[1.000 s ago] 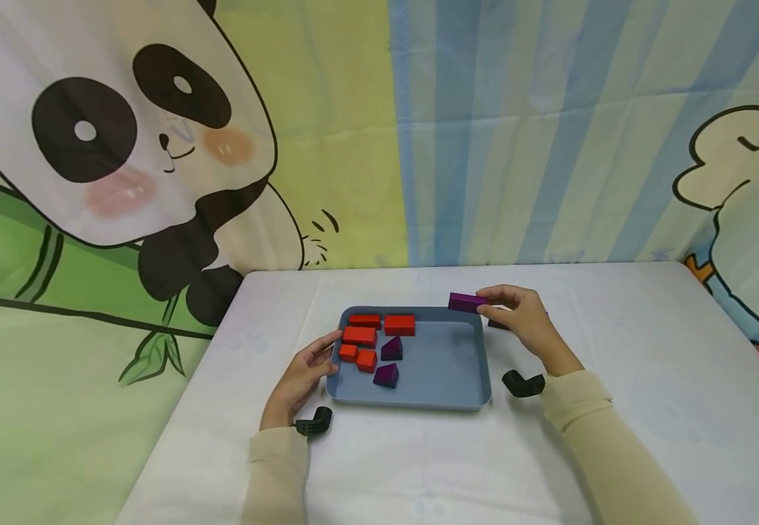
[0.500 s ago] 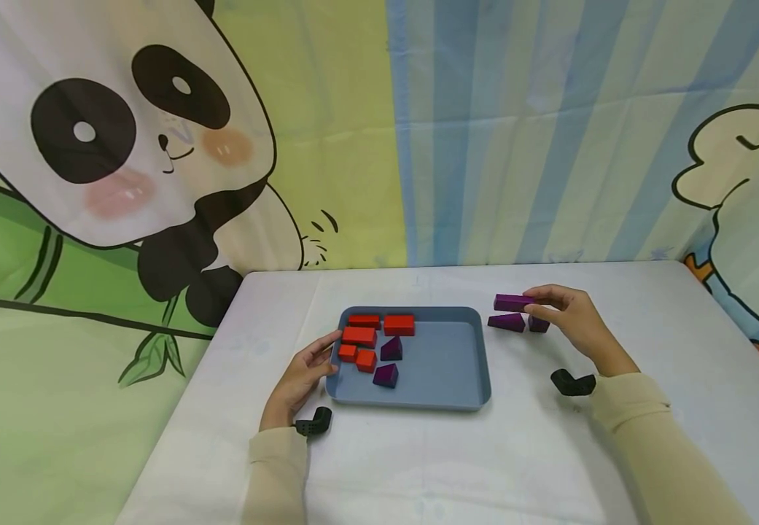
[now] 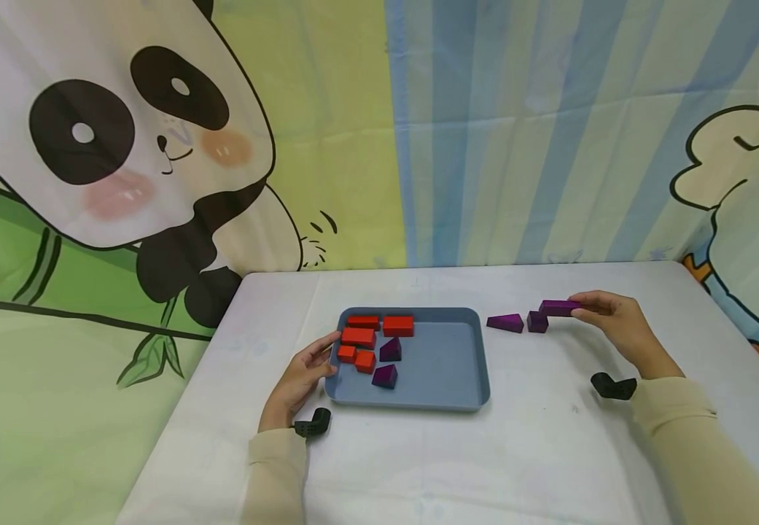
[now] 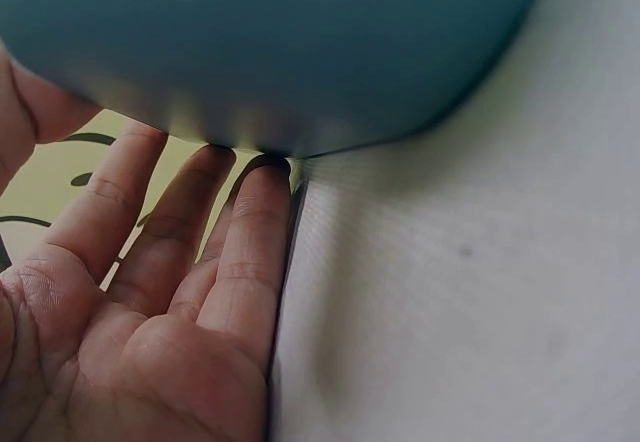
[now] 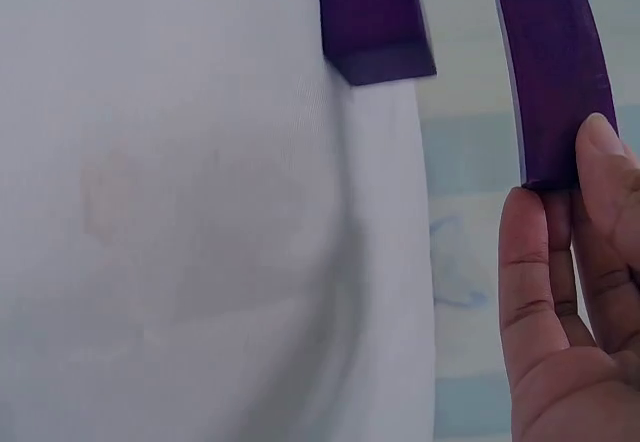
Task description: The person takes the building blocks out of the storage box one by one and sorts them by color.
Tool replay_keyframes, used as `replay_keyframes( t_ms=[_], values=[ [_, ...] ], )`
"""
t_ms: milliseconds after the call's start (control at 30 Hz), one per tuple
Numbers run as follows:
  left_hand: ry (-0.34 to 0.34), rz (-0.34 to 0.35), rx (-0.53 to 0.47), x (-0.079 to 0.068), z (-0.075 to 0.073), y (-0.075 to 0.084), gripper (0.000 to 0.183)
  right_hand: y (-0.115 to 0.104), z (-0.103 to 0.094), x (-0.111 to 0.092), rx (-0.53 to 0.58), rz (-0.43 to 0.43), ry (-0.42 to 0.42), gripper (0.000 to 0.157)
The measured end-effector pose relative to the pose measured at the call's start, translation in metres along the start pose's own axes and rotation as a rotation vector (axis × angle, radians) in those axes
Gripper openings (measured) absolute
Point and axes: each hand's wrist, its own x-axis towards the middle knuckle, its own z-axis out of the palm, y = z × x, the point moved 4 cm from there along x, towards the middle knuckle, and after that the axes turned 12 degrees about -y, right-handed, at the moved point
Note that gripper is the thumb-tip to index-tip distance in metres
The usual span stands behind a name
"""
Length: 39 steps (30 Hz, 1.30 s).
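My right hand [image 3: 615, 328] pinches a long purple block [image 3: 559, 308] by its right end, between thumb and fingers. In the head view the block overlaps the back right of a small purple block [image 3: 537, 321] on the table. Left of that lies a tapered purple block [image 3: 505, 323]. My left hand [image 3: 300, 375] rests at the left side of a blue-grey tray [image 3: 448, 364]; in the left wrist view its extended fingers [image 4: 250, 252] touch the tray's outer wall. Several red blocks [image 3: 358, 337] and two purple wedge blocks [image 3: 390, 350] sit in the tray's left half.
A white cloth covers the table [image 3: 418, 467]. Behind it hangs a printed curtain [image 3: 517, 146] with a panda and stripes. Dark wrist camera mounts [image 3: 614, 386] stick out inward from both wrists, over the table.
My right hand has carried the long purple block rightward, from over the tray's back right corner past the two table blocks, which now show fully. My left hand and the tray have stayed put.
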Motion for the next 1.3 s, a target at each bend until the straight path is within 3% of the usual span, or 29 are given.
replay_keyframes(
  t_ms=[267, 600, 900, 1300],
  values=[
    [-0.008, 0.012, 0.003, -0.001, -0.002, -0.002, 0.078, 0.015, -0.010, -0.005, -0.052, 0.046, 0.017, 0.048],
    [-0.008, 0.010, 0.002, -0.002, -0.001, -0.003, 0.078, 0.025, -0.007, -0.004, -0.111, 0.186, -0.050, 0.048],
    [-0.014, -0.001, 0.023, -0.002, 0.000, -0.002, 0.077, 0.029, -0.006, -0.002, -0.135, 0.198, -0.065, 0.049],
    [-0.006, -0.004, 0.017, 0.000, 0.001, 0.000, 0.077, 0.013, -0.003, -0.006, -0.077, 0.164, -0.080, 0.064]
  ],
)
